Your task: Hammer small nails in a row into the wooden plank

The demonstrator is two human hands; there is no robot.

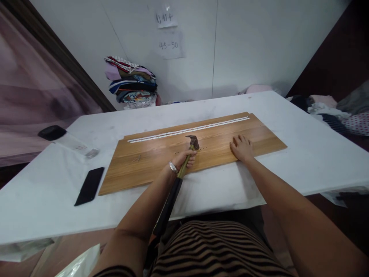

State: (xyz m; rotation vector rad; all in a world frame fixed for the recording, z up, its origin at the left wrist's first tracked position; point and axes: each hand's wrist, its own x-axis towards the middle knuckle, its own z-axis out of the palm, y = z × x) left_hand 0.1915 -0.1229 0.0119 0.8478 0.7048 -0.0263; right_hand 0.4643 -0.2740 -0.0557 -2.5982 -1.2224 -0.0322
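Note:
A claw hammer (168, 204) with a black grip is in my left hand (184, 157), whose fingers wrap round the yellowish shaft close below the head. Its dark metal head is over the middle of a wood-grain board (155, 173), and the long grip slants back towards my body. Flat on the right part of that board lies my right hand (242, 148), fingers spread and holding nothing. A row of small dark dots (203, 148) shows beside the hammer head. Several thin nails (137, 158) lie loose on the board's left part.
Two long white strips (187, 130) run along the board's far side. On the white table (121, 219) are a black phone (90, 186) and a clear container with a black lid (52, 132). Folded cloths (132, 84) are stacked at the back; more fabrics (331, 111) lie right.

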